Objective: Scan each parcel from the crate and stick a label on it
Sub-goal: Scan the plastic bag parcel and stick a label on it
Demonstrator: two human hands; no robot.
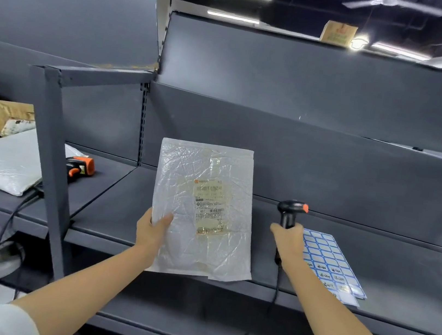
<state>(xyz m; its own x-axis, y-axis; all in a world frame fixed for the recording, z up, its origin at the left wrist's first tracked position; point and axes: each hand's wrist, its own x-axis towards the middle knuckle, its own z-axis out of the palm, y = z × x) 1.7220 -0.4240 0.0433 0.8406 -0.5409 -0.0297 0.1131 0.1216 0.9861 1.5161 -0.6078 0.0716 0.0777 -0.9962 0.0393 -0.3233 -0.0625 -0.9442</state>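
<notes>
Both hands were closed around objects above the grey metal shelf [343,260].
The left hand [151,233] pinched the crinkled white plastic parcel [202,210] upright, its printed label unreadable; the right hand [287,242] gripped a black handheld scanner [290,210].

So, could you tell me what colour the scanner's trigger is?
Orange, on a black scanner; the head view shows it.

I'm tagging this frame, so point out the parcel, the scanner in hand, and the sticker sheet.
parcel [202,210]: head view, its printed label.
scanner [292,208]: head view, its black head.
sticker sheet [328,258]: head view, its blue grid.
</notes>
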